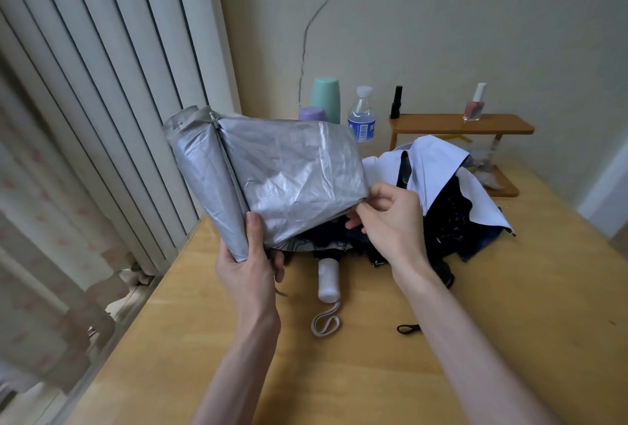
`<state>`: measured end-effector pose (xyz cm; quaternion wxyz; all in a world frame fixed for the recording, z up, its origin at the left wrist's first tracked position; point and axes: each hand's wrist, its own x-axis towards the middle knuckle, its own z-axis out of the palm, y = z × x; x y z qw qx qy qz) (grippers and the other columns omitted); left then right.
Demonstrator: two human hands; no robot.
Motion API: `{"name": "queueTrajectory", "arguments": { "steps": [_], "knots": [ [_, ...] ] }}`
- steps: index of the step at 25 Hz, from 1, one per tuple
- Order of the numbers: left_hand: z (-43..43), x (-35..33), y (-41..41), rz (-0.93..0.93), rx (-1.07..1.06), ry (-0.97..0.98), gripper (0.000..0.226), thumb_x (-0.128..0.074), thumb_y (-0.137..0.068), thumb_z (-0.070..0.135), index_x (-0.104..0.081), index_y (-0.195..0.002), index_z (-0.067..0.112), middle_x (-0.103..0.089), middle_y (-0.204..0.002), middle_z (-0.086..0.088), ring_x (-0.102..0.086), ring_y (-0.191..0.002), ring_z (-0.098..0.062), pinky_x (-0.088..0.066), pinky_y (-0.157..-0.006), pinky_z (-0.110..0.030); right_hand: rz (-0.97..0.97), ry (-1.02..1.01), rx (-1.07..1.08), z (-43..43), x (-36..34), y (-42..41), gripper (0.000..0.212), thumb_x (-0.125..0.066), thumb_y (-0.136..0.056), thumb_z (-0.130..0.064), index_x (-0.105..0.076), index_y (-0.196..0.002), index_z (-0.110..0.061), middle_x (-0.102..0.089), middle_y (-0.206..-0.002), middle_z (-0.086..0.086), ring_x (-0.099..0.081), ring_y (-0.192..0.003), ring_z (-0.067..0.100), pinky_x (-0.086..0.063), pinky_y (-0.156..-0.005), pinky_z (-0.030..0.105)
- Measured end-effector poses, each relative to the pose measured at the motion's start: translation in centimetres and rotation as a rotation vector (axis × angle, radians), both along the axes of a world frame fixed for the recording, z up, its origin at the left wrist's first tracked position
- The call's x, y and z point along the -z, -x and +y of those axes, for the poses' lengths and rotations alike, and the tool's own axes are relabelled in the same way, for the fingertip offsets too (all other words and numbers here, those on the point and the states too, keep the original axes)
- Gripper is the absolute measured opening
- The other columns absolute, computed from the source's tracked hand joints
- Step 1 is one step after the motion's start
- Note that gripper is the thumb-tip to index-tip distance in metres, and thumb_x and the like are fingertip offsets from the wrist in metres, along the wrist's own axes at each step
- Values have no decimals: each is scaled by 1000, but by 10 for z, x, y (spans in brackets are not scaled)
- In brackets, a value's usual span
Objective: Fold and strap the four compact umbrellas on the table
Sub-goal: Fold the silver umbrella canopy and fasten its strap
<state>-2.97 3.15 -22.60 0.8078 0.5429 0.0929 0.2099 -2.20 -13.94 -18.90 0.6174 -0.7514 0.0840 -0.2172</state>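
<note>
A silver compact umbrella (272, 173) is held up above the wooden table (509, 339), its canopy loose and crinkled. My left hand (249, 265) grips its lower end, thumb along a fold. My right hand (390, 217) pinches the canopy's right lower corner. Behind and under it lies a heap of unfolded umbrellas: a dark navy one (452, 231) and a pale blue-white one (435, 166). A white umbrella handle (328, 280) with a pale wrist loop (324, 322) sticks out toward me from under the heap.
A small black loop (409, 328) lies on the table to the right. At the back stand a mint cup (326, 96), a purple cup (312, 113), a water bottle (362, 115), and a wooden shelf (462, 125) with two nail polish bottles. A radiator and curtain are on the left.
</note>
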Motion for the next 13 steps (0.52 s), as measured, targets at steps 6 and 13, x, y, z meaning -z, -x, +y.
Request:
{"name": "queueTrajectory", "arguments": {
  "steps": [6,13],
  "knots": [
    [-4,-2,1,2,-20,12,28,-69,-101,37,-54,-86,19,-51,-64,5,-47,-47,-15,-31,-39,-27,-148,105,-117,-2,2,-3,22,-63,-100,4,-77,-111,-10,-81,-97,-5,-76,-94,7,-63,-88,33],
    [-5,-3,4,-6,-13,28,27,-67,-102,39,-55,-89,19,-52,-63,9,-47,-47,-15,-32,-41,-27,-176,150,60,-8,8,-3,8,-78,-92,-7,-75,-87,-13,-77,-76,-5,-75,-75,11,-64,-79,42]
  ]
}}
